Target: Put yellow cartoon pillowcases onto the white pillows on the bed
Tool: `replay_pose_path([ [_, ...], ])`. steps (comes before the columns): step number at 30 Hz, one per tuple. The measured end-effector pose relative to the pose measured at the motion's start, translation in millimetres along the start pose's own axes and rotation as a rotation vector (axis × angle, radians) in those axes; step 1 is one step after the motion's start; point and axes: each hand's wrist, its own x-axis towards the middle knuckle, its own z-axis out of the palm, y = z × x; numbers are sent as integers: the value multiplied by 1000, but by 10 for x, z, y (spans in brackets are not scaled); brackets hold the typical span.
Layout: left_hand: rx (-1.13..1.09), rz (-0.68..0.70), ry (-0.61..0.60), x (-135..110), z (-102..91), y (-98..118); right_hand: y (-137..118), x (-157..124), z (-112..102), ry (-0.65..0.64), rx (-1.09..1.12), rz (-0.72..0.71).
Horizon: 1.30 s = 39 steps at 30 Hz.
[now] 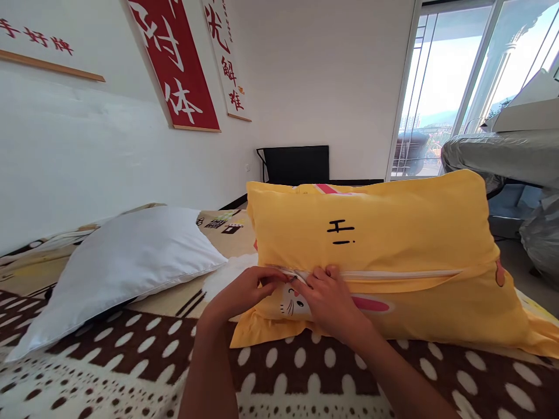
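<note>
A yellow pillow in a cartoon-print case [384, 244] lies across the bed in front of me. A white zipper [393, 273] runs along its near side. My left hand [244, 291] pinches the fabric at the zipper's left end, fingers closed. My right hand [325, 299] rests on the case beside it, its fingers pressed together at the zipper pull, which is too small to make out clearly. A rabbit face print shows between the two hands.
A bare white pillow [126, 262] lies to the left on the brown spotted bedspread [283, 372]. Red and white banners [174, 64] hang on the wall. A black chair [297, 164] stands at the back, covered furniture [502, 154] and glass doors [441, 87] at right.
</note>
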Motion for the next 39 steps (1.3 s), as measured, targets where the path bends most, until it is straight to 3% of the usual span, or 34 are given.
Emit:
replay_pose_path([
  [6, 102, -75, 149, -13, 9, -26, 5, 1, 6, 7, 0, 8],
  [11, 137, -16, 80, -12, 86, 224, 6, 0, 1, 5, -7, -5],
  [14, 171, 10, 98, -6, 124, 286, 12, 0, 24, 11, -17, -5],
  [22, 294, 23, 105, 41, 170, 265, 24, -1, 38, 18, -23, -18],
  [34, 282, 30, 136, 82, 191, 213, 19, 0, 24, 2, -15, -22],
  [39, 354, 29, 221, 76, 130, 170, 23, 0, 24, 15, -5, -12],
])
